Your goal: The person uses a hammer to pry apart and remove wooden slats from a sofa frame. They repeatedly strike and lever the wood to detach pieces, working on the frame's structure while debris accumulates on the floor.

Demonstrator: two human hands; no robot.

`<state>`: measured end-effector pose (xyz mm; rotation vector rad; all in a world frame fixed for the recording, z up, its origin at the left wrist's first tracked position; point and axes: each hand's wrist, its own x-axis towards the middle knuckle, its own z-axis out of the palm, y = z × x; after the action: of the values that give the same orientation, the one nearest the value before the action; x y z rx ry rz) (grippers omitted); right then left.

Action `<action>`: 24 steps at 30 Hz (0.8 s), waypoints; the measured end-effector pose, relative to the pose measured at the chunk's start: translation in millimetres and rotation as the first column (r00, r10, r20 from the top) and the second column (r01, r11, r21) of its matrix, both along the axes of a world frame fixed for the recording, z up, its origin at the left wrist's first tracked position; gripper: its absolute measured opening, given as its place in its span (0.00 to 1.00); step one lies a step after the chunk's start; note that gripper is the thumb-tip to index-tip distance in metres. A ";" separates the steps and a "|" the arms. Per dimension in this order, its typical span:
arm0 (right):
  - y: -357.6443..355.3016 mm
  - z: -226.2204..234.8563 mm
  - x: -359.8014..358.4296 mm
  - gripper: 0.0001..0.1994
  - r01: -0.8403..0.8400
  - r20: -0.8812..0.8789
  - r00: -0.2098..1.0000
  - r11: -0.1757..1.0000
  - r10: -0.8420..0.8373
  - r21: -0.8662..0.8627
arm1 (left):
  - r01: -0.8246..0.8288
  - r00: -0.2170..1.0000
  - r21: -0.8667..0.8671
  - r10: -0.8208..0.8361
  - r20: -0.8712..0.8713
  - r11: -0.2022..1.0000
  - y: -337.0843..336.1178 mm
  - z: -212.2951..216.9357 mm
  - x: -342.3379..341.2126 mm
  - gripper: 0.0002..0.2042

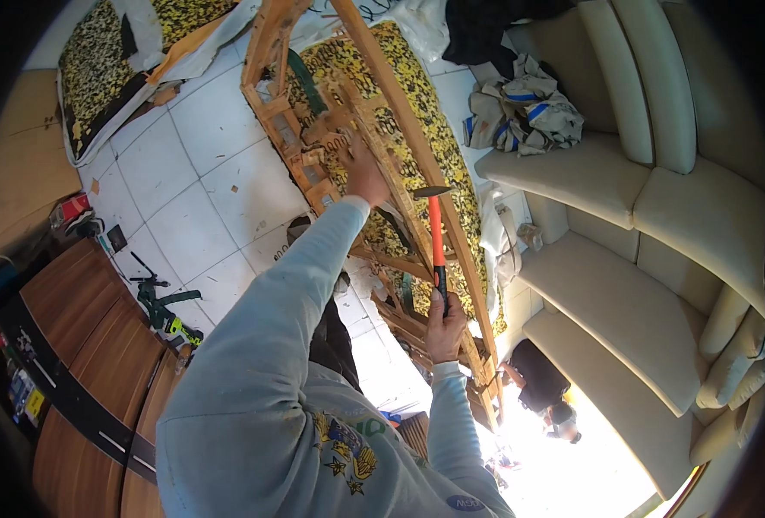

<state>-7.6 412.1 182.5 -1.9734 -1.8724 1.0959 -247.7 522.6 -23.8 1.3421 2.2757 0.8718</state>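
Note:
My right hand (pixel 445 328) is closed around the black grip of a hammer (pixel 437 229) with a red-orange handle. Its dark, pointed head lies over a long rail of a wooden furniture frame (pixel 391 73). Farther forward and to the left, my left hand (pixel 365 175) is against an inner rail of that frame. Its fingers are partly hidden and blurred, so their grip is unclear. Wavy metal springs (pixel 335 142) show near its fingertips. A dark green strap (pixel 306 79) runs across the frame beyond them.
Yellow-and-black foam (pixel 439 129) lies beneath the frame. Cream sofa sections (pixel 607 302) line the right, with a crumpled cloth (pixel 525 108) on one. A green power tool (pixel 168 315) lies on white floor tiles (pixel 218 194). Brown wooden panels (pixel 97 319) stand left. Another person (pixel 540 375) is at lower right.

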 end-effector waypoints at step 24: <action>-72.8 -58.6 -78.4 0.16 -0.415 -0.245 0.901 0.872 0.357 -0.257 | -0.084 0.891 -0.779 0.397 0.220 0.621 -511.3 -102.6 -125.5 0.23</action>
<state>-86.0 339.3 123.9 -1.5801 -2.1549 1.7139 -373.3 11.4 -126.4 0.4312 2.1304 0.1300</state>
